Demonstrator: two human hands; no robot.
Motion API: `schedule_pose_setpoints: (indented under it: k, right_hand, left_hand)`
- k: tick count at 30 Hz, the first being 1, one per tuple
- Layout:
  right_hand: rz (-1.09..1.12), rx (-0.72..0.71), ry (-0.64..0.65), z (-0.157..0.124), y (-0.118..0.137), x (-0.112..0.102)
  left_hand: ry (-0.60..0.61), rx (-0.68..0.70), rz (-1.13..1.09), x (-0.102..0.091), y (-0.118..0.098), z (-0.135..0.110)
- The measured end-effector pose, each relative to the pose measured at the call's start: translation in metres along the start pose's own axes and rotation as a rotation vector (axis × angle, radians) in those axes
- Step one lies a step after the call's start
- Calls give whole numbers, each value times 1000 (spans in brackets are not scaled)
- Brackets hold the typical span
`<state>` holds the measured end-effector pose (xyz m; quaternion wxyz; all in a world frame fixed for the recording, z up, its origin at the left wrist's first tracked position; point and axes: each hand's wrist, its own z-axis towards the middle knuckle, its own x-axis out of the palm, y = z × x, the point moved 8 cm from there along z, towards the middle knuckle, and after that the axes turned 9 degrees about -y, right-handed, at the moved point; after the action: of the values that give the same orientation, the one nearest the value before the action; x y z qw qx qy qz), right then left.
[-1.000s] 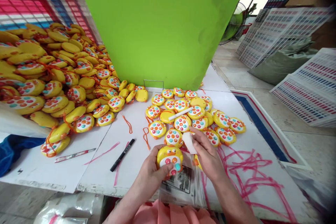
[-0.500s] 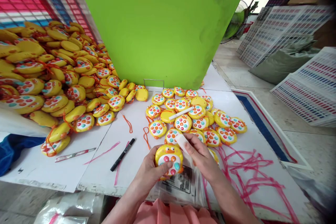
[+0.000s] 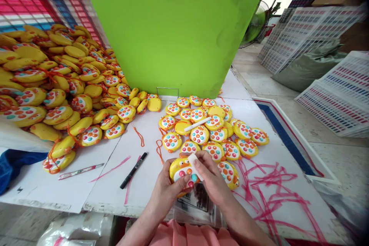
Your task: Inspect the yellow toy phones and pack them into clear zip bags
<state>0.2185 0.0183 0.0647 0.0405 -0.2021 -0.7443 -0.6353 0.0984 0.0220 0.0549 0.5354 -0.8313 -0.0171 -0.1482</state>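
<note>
My left hand (image 3: 168, 186) is wrapped round a yellow duck-shaped toy (image 3: 176, 169), its white front with coloured round buttons facing up and the thumb lying across it. In my right hand (image 3: 211, 175) a white eraser-like block (image 3: 195, 166) is pinched, its end against the toy's right side by the face. Under the hands lies a clear plastic bag (image 3: 198, 203) with a dark print. Beyond them a group of like duck toys (image 3: 199, 134) is spread on the white table, with a white pen (image 3: 197, 123) on top.
A big heap of duck toys (image 3: 72, 73) fills the left. A black marker (image 3: 133, 170), a craft-knife-like stick (image 3: 80, 171) and orange cords (image 3: 138, 136) lie on the table. Pink ribbon strips (image 3: 273, 192) tangle at right. A green board (image 3: 175, 30) stands behind.
My right hand has moved left and brought the white block onto the toy. The toy has tilted slightly in my left hand. The view has shifted a little.
</note>
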Motion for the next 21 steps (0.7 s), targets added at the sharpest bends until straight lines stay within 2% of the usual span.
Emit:
schedule_pose_setpoints:
  k: [7,10,13,18,21]
  right_hand:
    - [31,7,-12,-3,-7,9]
    - [48,-28,-109,2,-11,5]
    - [89,3,-202,8,-18,-2]
    - [152,99,-215,16,-19,-5]
    - [232,178,-162,17,-17,2]
  left_hand:
    - [-13,50,59,3,3,-5]
    - [-46,114,124,3,5,-6]
    - [-69,178,190,1,3,-6]
    - [21,-13,24,0,17,-1]
    - [21,-54,-17,-4,20,1]
